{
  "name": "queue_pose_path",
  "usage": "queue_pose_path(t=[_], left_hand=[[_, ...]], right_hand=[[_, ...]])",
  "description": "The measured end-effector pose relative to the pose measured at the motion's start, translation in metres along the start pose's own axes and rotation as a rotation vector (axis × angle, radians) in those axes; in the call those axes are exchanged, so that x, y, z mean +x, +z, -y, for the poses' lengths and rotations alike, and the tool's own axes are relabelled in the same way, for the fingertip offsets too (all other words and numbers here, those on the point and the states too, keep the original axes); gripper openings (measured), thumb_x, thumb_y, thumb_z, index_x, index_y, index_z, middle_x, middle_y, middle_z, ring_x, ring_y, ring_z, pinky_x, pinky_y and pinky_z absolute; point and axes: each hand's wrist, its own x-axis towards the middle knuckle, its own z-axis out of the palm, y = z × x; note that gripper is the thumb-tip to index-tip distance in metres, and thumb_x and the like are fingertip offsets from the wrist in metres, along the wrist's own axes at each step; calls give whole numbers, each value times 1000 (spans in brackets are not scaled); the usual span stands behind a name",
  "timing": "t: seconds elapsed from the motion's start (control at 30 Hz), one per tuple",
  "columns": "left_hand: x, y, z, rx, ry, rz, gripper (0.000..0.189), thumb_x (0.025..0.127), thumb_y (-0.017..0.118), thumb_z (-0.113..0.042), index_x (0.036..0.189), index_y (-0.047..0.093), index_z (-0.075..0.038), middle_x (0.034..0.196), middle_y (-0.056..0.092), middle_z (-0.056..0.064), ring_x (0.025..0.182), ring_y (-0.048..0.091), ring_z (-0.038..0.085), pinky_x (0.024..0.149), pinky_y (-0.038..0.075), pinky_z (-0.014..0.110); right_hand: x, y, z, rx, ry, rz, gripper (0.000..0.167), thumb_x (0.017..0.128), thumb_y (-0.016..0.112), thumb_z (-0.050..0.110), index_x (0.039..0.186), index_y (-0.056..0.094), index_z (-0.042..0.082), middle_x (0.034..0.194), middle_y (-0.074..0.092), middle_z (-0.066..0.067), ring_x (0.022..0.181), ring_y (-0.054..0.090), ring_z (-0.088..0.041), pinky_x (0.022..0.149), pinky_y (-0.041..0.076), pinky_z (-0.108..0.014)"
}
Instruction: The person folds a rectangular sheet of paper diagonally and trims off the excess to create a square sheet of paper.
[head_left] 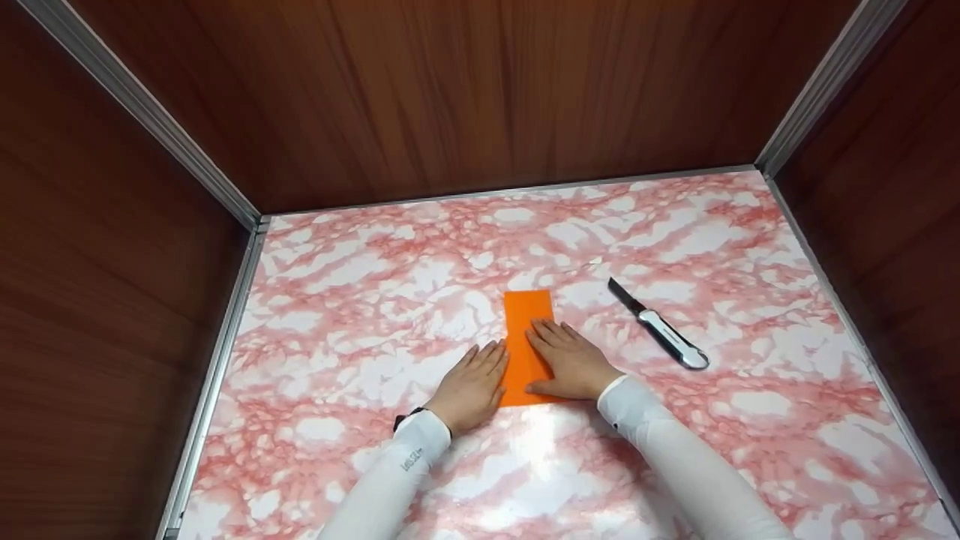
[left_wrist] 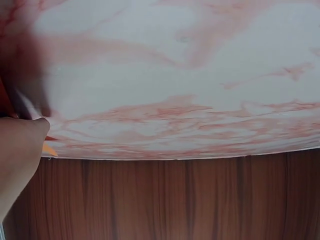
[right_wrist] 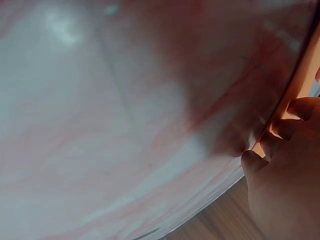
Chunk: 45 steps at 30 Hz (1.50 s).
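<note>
A narrow orange sheet of paper (head_left: 527,307) lies flat on the table in the head view, its far end uncovered. Along its left edge rests my left hand (head_left: 466,386), fingers straight and pointing away from me. My right hand (head_left: 571,362) lies palm down over the right side of the paper, fingers extended and thumb spread toward the near end. In the left wrist view the left hand (left_wrist: 20,150) shows at the left border with a bit of orange beside it. The right wrist view shows the right hand (right_wrist: 287,165) with its fingertips on the paper's orange edge (right_wrist: 300,82).
A utility knife (head_left: 667,335) with its dark blade out lies to the right of the paper, blade pointing away and left. The table (head_left: 337,337) has a red and white marbled top. Brown wood-grain panels (head_left: 450,97) with metal edging stand at the back and both sides.
</note>
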Motion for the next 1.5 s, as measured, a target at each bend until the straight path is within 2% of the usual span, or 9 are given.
queue_pose_path(t=[0.23,0.57,0.87,1.07,1.23,1.37,1.5], left_hand=[[1,-2,-1,-6,-11,12,59,104,38,-36,151,30,-2,158,23,13,145,17,27,115,17,45],[2,-3,0,-38,-20,19,58,104,38,-35,151,30,-2,158,23,13,146,17,26,115,16,44],[1,-5,1,-60,-35,54,58,104,38,-35,152,29,-4,158,22,12,146,16,25,115,16,44],[0,-7,1,-78,-28,46,58,104,39,-35,152,29,-4,158,22,12,146,16,25,115,16,43],[1,-5,1,-81,-30,31,58,104,40,-35,151,30,-3,158,24,12,146,17,26,115,16,43],[2,-4,1,-84,-32,29,58,103,40,-35,151,31,-3,158,24,12,146,17,26,115,16,43],[3,-5,0,-80,-32,30,58,103,41,-36,151,33,-4,157,25,12,145,18,26,115,16,44]], right_hand=[[-10,-3,-12,-2,-11,-6,100,84,55,70,154,23,7,160,15,-11,146,12,-27,116,9,-46],[-35,-7,-42,3,17,-3,99,85,55,70,155,22,9,161,14,-10,147,11,-26,116,7,-47],[-56,-17,-66,16,22,-16,98,83,61,65,154,26,7,159,19,-13,146,15,-31,115,10,-49],[-63,-19,-77,17,30,-10,99,81,64,64,154,27,7,159,21,-12,145,16,-31,115,11,-51],[-62,-21,-76,44,45,-11,100,80,68,62,154,28,8,159,22,-12,145,16,-30,115,11,-51],[-59,-22,-71,72,67,-68,94,80,71,55,151,34,6,157,27,-14,144,21,-31,114,14,-50],[-51,-23,-59,145,100,-175,72,89,66,36,148,40,4,152,36,-15,139,32,-34,112,22,-49]])
